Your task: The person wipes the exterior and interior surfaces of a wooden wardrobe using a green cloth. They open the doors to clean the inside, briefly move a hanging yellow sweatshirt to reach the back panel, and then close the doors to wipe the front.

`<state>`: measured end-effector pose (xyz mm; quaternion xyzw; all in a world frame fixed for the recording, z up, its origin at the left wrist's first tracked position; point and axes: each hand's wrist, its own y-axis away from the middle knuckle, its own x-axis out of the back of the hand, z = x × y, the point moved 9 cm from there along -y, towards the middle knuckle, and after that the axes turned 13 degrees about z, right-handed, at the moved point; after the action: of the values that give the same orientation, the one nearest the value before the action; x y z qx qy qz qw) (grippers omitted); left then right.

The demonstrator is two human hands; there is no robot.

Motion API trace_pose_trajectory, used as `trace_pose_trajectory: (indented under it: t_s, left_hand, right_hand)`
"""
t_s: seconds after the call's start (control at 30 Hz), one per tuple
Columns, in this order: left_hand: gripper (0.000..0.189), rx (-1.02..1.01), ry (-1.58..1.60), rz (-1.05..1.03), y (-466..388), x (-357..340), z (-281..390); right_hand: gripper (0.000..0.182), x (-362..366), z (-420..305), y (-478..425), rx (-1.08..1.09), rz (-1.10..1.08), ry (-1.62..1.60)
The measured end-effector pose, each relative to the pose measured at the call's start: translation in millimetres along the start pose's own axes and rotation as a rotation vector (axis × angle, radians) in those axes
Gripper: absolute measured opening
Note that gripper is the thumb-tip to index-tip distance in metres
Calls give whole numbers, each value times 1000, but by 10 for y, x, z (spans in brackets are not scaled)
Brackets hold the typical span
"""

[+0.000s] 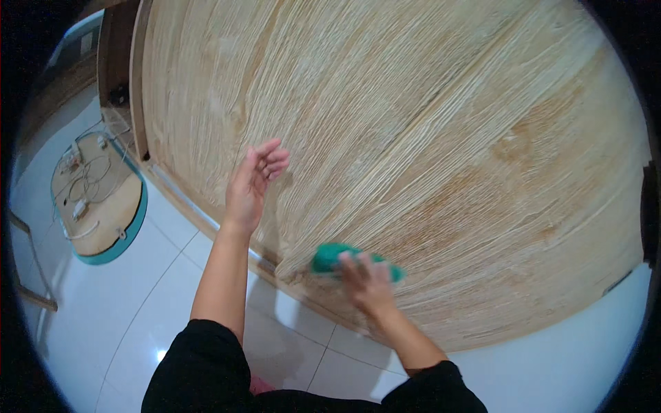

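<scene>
A large wooden board or bed surface (330, 129) with ridged, streaky grain lies before me, its near edge curved by the lens. My right hand (366, 286) grips a green brush-like tool (328, 258) against the wood close to that edge; motion blurs both, and the tool's underside is hidden. To the left, my left hand (256, 178) hovers over or beside the wood, holding nothing, its fingers loosely curled and spread a little.
On the white tiled floor (155, 289) at the left lies a rounded teal-edged panel (135, 219) with tangled cables and plugs on it. A wooden rim (138, 77) runs along the board's left side. Metal or wooden legs (36, 297) stand at the far left.
</scene>
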<state>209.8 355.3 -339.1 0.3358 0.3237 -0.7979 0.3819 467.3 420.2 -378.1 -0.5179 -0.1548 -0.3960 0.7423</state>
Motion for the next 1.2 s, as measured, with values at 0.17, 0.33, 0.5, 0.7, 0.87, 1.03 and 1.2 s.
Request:
trace_pose_trajectory:
  t_s: [0.17,0.33,0.5,0.7,0.87,1.03,1.2]
  left_hand:
    - [55,17,14,-61,113,-160,-164]
    - [62,-17,-13,-97,231,-401,-59]
    - [60,30,44,-61,151,-358,-62]
    - [57,-11,-76,-49,201,-188,368]
    - [60,48,-222,-111,308,-328,146]
    - [60,109,-314,-148,510,-761,-246]
    - [62,-149,-521,-225,639,-858,-420]
  right_hand:
    - [55,2123,1184,-1650,-298,562,679]
    - [53,2140,1049,-2451,-128,600,606]
    - [46,952,259,-1880,578,114,220]
    - [45,2775,1457,-2294,2,522,794]
    - [50,2890,1726,-1288,-381,758,842]
    - [40,543,28,400,471,-77,562]
    - [47,-164,-300,1565,860,-504,193]
